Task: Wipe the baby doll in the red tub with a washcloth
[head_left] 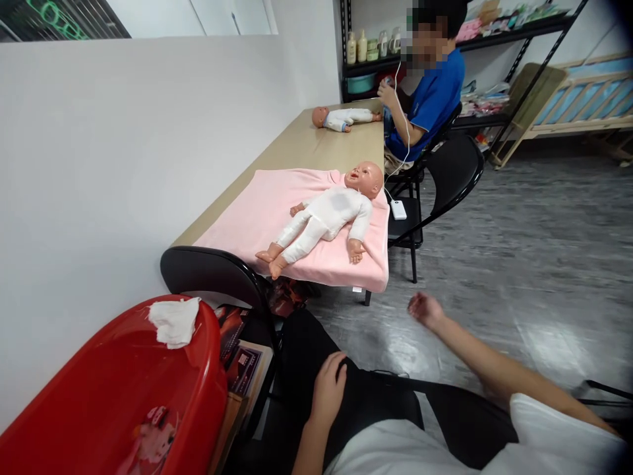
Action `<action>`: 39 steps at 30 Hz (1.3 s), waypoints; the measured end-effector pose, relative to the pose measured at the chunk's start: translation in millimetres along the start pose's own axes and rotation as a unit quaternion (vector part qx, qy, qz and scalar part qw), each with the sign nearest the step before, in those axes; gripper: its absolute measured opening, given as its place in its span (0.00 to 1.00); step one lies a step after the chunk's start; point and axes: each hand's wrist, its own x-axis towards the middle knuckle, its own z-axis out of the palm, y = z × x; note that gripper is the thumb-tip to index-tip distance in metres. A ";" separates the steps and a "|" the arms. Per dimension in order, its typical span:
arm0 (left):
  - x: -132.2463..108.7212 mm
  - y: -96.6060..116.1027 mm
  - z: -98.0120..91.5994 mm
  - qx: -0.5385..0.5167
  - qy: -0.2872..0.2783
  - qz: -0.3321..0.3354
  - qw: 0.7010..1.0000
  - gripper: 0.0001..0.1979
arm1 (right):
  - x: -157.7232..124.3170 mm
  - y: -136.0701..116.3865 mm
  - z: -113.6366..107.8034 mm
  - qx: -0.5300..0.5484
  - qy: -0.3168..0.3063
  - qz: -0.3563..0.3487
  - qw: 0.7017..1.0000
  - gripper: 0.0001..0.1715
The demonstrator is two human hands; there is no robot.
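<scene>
"Two bare hands, both well apart from the doll [332,210]; where does it lie?"

"On its back on a pink blanket [237,218], beyond the fingers; the left hand [329,389] rests on a leg [307,343] in black, fingers laid flat and slightly parted; the right hand [425,310] hangs over the grey floor [519,231], fingers curled in; whether they hold anything, I cannot tell."

"And the surface; the room?"

"The blanket drapes over the near end of a tan table [281,146], a second doll [349,117] at the far end; a person [435,89] in blue sits there; at lower left stands a red tub [213,359], a white cloth [174,322] over its rim."
</scene>
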 end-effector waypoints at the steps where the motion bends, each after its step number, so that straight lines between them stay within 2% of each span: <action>1: 8.1 2.1 -16.5 0.015 0.031 0.014 0.999 0.20 | 15.6 -29.2 -2.0 0.018 0.015 -0.005 1.000 0.18; 3: 35.1 12.5 -58.1 0.066 0.083 0.075 0.991 0.20 | 44.1 -86.4 3.2 0.103 0.040 -0.043 0.993 0.17; 4: 53.3 20.2 -81.2 0.093 0.114 0.102 0.984 0.19 | 56.3 -112.9 11.5 0.151 0.028 -0.079 0.985 0.18; 6: 95.8 37.9 -126.4 0.145 0.184 0.131 0.963 0.16 | 77.2 -159.3 39.8 0.202 -0.043 -0.158 0.966 0.21; 8: 138.9 53.5 -164.4 0.198 0.217 0.129 0.947 0.16 | 96.2 -196.0 79.7 0.202 -0.122 -0.214 0.948 0.23; 11: 189.7 65.2 -201.8 0.276 0.182 0.108 0.938 0.16 | 127.3 -234.1 145.2 0.178 -0.180 -0.236 0.938 0.27; 14: 217.9 63.4 -219.4 0.338 0.098 0.098 0.931 0.20 | 160.5 -254.6 199.6 0.165 -0.189 -0.214 0.944 0.31; 16: 228.3 58.4 -225.5 0.354 0.064 0.082 0.929 0.25 | 178.9 -259.8 225.9 0.161 -0.192 -0.187 0.950 0.31; 20: 244.1 49.2 -235.7 0.333 0.063 0.040 0.940 0.33 | 198.5 -258.1 256.6 0.152 -0.202 -0.138 0.958 0.31; 22: 253.3 48.0 -240.9 0.333 0.046 0.017 0.942 0.37 | 200.9 -255.9 262.7 0.139 -0.213 -0.111 0.961 0.30; 25: 268.8 51.8 -248.4 0.348 -0.017 -0.036 0.937 0.42 | 199.2 -254.8 264.6 0.105 -0.252 -0.058 0.960 0.31; 28: 283.6 58.3 -256.5 0.350 -0.075 -0.088 0.930 0.45 | 191.4 -253.6 263.5 0.098 -0.295 -0.010 0.950 0.36; 33: 297.4 63.2 -269.5 0.339 -0.134 -0.124 0.923 0.45 | 163.9 -240.1 265.7 0.181 -0.377 0.023 0.908 0.40; 36: 296.9 65.0 -270.5 0.348 -0.138 -0.120 0.920 0.40 | 148.9 -224.3 273.3 0.235 -0.376 0.017 0.896 0.41; 39: 291.4 68.5 -265.0 0.364 -0.115 -0.104 0.918 0.34 | 144.3 -205.1 287.1 0.244 -0.359 0.023 0.901 0.39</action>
